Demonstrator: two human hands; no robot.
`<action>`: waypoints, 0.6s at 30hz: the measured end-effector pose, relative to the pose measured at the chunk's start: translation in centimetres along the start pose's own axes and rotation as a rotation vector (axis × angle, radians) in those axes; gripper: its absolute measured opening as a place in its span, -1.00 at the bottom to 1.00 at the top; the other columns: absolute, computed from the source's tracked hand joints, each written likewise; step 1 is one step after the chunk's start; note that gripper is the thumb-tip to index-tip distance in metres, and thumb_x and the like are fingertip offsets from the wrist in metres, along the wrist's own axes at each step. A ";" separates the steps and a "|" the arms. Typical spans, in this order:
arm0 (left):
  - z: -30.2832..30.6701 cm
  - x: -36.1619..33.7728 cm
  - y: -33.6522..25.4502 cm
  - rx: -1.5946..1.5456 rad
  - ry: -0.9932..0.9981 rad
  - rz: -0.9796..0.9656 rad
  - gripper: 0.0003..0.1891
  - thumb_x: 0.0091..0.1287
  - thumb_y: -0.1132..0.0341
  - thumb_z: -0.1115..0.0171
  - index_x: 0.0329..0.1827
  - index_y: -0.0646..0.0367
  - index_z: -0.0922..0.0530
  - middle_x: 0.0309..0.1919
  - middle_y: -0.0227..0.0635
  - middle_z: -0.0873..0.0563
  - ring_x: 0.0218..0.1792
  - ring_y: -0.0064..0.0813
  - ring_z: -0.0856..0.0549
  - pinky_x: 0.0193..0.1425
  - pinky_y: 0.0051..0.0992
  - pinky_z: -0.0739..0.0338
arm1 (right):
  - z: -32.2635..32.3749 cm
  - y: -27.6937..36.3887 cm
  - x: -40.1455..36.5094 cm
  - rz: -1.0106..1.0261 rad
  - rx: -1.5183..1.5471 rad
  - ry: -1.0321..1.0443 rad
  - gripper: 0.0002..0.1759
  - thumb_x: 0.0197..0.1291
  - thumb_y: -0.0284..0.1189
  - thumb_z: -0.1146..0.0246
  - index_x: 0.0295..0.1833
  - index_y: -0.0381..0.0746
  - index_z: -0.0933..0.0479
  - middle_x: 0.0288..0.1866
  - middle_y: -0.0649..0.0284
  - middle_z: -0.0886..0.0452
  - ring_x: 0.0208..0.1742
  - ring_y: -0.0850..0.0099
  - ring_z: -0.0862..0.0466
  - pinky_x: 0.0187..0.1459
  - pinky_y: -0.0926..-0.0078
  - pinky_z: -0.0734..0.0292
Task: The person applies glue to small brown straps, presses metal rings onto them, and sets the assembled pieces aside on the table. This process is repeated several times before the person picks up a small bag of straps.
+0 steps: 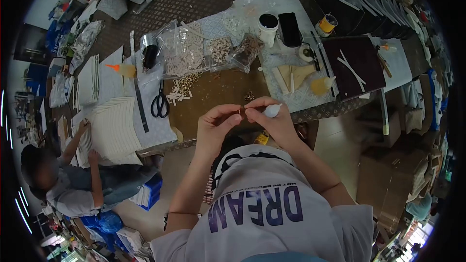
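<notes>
My left hand [218, 122] is closed in a pinch at the table's front edge, on a small piece [240, 110] too tiny to make out clearly. My right hand [275, 122] meets it fingertip to fingertip, its thumb and forefinger also pinched. A small whitish plastic bottle [273, 110] is tucked in the right hand, its lower part hidden by the fingers. Just beyond the hands lie a few small brass-coloured fittings [249, 96] on the brown board [218, 90]. A pile of gold and white small parts [183, 87] spreads to the left.
Black scissors [160, 104] and a metal ruler [138, 82] lie left. Clear bags of small pieces [184, 51], a white tub [268, 26] and a phone [290, 29] stand behind. A yellow glue bottle [321, 86] is right. Another person [73, 184] works at the left.
</notes>
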State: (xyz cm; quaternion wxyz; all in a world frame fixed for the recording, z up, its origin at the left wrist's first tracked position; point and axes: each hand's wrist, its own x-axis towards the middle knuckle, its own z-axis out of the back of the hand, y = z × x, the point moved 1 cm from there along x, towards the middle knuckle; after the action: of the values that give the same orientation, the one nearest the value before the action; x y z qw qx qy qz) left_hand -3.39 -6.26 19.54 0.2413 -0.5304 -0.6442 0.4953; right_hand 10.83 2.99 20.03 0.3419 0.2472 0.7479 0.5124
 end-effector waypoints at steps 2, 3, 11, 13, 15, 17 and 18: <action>-0.9 -1.0 0.2 0.039 0.004 0.016 -0.78 0.23 0.58 -0.20 -0.06 0.30 -0.57 -0.18 -0.22 -0.68 -0.13 -0.51 -0.66 -0.01 -0.54 -0.56 | 0.5 0.5 -1.2 -0.061 0.056 0.041 -0.80 0.15 -0.46 -0.29 -0.15 -0.35 -0.55 -0.34 0.29 -0.61 -0.33 0.59 -0.59 -0.27 0.69 -0.50; -1.1 -1.3 0.5 -0.007 0.031 0.026 -0.78 0.23 0.57 -0.19 -0.05 0.30 -0.57 -0.17 -0.22 -0.68 -0.13 -0.51 -0.67 -0.01 -0.55 -0.56 | 0.8 0.8 -1.8 -0.097 0.111 0.056 -0.79 0.15 -0.45 -0.30 -0.15 -0.35 -0.55 -0.34 0.29 -0.61 -0.34 0.59 -0.59 -0.28 0.69 -0.50; -3.5 -3.0 0.4 -0.363 0.122 0.242 -0.75 0.28 0.54 -0.15 0.02 0.32 -0.54 -0.15 -0.23 -0.68 -0.15 -0.47 -0.68 -0.03 -0.57 -0.58 | 2.9 0.3 -4.3 -0.209 0.392 0.132 -0.77 0.13 -0.45 -0.31 -0.13 -0.32 -0.52 -0.29 0.25 -0.62 -0.30 0.56 -0.60 -0.27 0.65 -0.51; -3.9 -3.1 0.7 -0.295 0.151 0.201 -0.76 0.27 0.53 -0.16 0.00 0.32 -0.55 -0.16 -0.23 -0.68 -0.17 -0.47 -0.69 -0.05 -0.57 -0.58 | 3.3 -0.1 -4.7 -0.184 0.402 0.164 -0.77 0.13 -0.46 -0.31 -0.13 -0.32 -0.51 -0.27 0.24 -0.62 -0.28 0.56 -0.59 -0.25 0.64 -0.51; -4.0 -3.1 1.1 -0.215 0.164 0.175 -0.78 0.26 0.52 -0.18 -0.03 0.31 -0.56 -0.18 -0.23 -0.68 -0.19 -0.49 -0.69 -0.07 -0.58 -0.58 | 3.3 0.5 -5.3 -0.128 0.321 0.164 -0.77 0.13 -0.48 -0.30 -0.11 -0.31 -0.50 -0.27 0.27 -0.60 -0.26 0.54 -0.59 -0.21 0.64 -0.48; -3.9 -3.1 1.3 -0.125 0.158 0.166 -0.81 0.26 0.51 -0.20 -0.07 0.31 -0.57 -0.21 -0.24 -0.69 -0.23 -0.52 -0.69 -0.09 -0.59 -0.58 | 3.4 1.0 -6.0 -0.062 0.240 0.143 -0.78 0.13 -0.49 -0.29 -0.11 -0.32 -0.49 -0.27 0.29 -0.59 -0.24 0.54 -0.59 -0.19 0.64 -0.48; -4.0 -3.1 1.2 -0.057 0.145 0.135 -0.82 0.25 0.51 -0.21 -0.09 0.30 -0.57 -0.22 -0.24 -0.69 -0.24 -0.53 -0.68 -0.11 -0.60 -0.57 | 3.5 1.1 -6.2 -0.023 0.202 0.123 -0.79 0.13 -0.50 -0.29 -0.12 -0.32 -0.50 -0.27 0.29 -0.59 -0.24 0.55 -0.59 -0.19 0.65 -0.48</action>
State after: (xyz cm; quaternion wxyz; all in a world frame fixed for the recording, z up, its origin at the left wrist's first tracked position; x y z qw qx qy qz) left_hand 1.54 -7.69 20.68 0.2382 -0.6138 -0.6016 0.4523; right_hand 17.57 1.01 21.79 0.2745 0.2399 0.8180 0.4449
